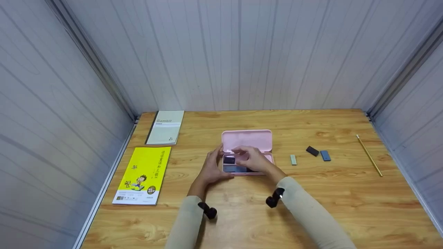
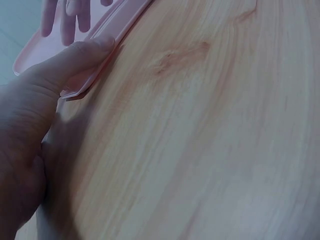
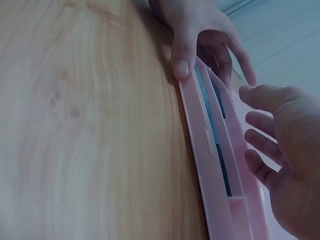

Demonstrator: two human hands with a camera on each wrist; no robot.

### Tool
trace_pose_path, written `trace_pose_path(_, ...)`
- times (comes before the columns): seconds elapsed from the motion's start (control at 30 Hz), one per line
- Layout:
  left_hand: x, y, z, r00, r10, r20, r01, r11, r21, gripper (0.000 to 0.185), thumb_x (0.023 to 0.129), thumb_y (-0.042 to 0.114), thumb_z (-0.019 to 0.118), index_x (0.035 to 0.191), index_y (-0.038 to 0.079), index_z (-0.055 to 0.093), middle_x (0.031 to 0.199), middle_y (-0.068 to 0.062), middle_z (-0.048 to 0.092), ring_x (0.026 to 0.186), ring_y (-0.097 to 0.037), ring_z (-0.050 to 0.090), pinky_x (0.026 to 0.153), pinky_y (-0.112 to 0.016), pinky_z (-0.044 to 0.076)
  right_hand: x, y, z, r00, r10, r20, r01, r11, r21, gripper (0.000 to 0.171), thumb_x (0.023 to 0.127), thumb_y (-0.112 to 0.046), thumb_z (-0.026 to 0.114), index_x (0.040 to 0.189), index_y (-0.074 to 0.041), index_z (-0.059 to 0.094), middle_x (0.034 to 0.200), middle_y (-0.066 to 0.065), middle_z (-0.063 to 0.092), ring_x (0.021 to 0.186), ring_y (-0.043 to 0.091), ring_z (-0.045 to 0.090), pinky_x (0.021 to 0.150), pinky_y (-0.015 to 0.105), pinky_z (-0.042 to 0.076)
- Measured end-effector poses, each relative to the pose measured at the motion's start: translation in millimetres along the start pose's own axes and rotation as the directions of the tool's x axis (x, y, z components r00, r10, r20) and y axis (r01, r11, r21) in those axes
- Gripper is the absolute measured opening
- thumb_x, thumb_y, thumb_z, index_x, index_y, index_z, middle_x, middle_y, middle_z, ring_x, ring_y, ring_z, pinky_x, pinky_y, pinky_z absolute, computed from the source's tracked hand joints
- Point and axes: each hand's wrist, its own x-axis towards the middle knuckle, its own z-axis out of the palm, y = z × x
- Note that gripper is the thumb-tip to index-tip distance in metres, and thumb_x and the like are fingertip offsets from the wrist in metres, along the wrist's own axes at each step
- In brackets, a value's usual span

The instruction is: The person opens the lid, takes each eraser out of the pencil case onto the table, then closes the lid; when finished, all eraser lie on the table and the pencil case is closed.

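Open pink plastic hinged pencil case (image 1: 246,140) sits mid-table on the wooden tabletop (image 1: 311,207), lid tipped back toward the far wall, tray toward the person. Dark and blue items lie in the tray; can't tell what they are.

Left hand (image 1: 211,167) grips the case's left end: thumb pressed on the near rim, fingers curled around the far side of the tray. Right hand (image 1: 252,158) hovers over the tray, fingers loosely spread and bent, holding nothing; right wrist view shows a gap between its fingertips and the case wall.

Edges and room:
- Left of the case: bare wood, then a yellow paperback book (image 1: 142,174) near the table's left edge, and a grey-white booklet (image 1: 165,127) beyond it in the far left corner.
- Right of the case: small pale green eraser block (image 1: 293,159) just beside it, then a black block (image 1: 312,150) and a blue block (image 1: 325,155) touching or nearly so.
- Yellow wooden pencil (image 1: 369,155) lies diagonally near the right edge, well apart from the blocks.
- Near side: wide open wood under both forearms.
- Corrugated walls close three sides.
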Motion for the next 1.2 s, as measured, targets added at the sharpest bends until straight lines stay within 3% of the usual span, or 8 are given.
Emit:
trace_pose_path(0.33,-2.0,1.8,-4.3,0.999,-0.024,0.042,0.024,1.000,0.004,0.135,0.070,0.022,0.107,0.179,0.009,0.028,0.158,-0.020,0.067,0.157,-0.042,0.044,0.138,-0.063,0.031,9,3,16,1.000,-0.023,0.010,0.023,1.000,-0.020,0.043,0.098,0.000,0.076,0.141,0.004,0.072,0.137,0.026,0.079,0.121,0.043,0.076,0.109,0.052,0.063)
trace_pose_path(0.53,-2.8,0.6,-4.2,0.999,-0.016,0.044,0.015,1.000,0.017,0.134,0.071,0.024,0.106,0.179,0.008,0.028,0.160,-0.019,0.065,0.157,-0.042,0.044,0.138,-0.063,0.033,11,9,23,0.997,-0.070,0.010,0.071,0.994,-0.087,0.046,0.093,0.000,0.076,0.139,0.004,0.074,0.132,0.024,0.081,0.115,0.035,0.077,0.105,0.043,0.062)
trace_pose_path(0.77,-2.3,0.6,-4.0,0.999,-0.022,0.035,0.022,1.000,-0.001,0.132,0.071,0.023,0.106,0.178,0.008,0.030,0.161,-0.020,0.064,0.159,-0.043,0.042,0.138,-0.064,0.031,10,5,27,1.000,-0.006,0.003,0.006,0.999,-0.046,0.047,0.095,0.002,0.076,0.142,0.004,0.073,0.137,0.024,0.079,0.127,0.039,0.074,0.115,0.052,0.058)
trace_pose_path(0.9,-1.8,0.1,-3.6,0.999,-0.019,0.034,0.019,1.000,-0.015,0.131,0.071,0.021,0.105,0.177,0.006,0.030,0.156,-0.020,0.068,0.159,-0.044,0.042,0.138,-0.065,0.030,10,2,29,1.000,0.013,0.002,-0.013,0.999,-0.032,0.048,0.094,0.002,0.076,0.142,0.004,0.072,0.136,0.025,0.078,0.127,0.040,0.073,0.115,0.053,0.058)
trace_pose_path(1.1,-1.7,-0.5,-3.4,1.000,-0.009,0.028,0.010,1.000,-0.008,0.131,0.070,0.021,0.105,0.177,0.007,0.031,0.155,-0.020,0.067,0.158,-0.043,0.043,0.138,-0.064,0.031,14,9,35,0.998,-0.050,-0.026,0.049,0.998,-0.048,0.049,0.091,-0.005,0.078,0.140,0.001,0.075,0.124,0.025,0.073,0.114,0.031,0.068,0.105,0.043,0.057)
trace_pose_path(1.2,-2.1,-0.1,-3.1,1.000,-0.011,0.029,0.011,1.000,-0.003,0.132,0.071,0.021,0.106,0.178,0.009,0.031,0.156,-0.020,0.065,0.158,-0.043,0.043,0.138,-0.064,0.033,19,25,41,0.996,-0.081,-0.032,0.078,0.993,-0.083,0.052,0.091,-0.009,0.079,0.142,-0.004,0.076,0.118,0.020,0.067,0.106,0.024,0.063,0.098,0.036,0.055)
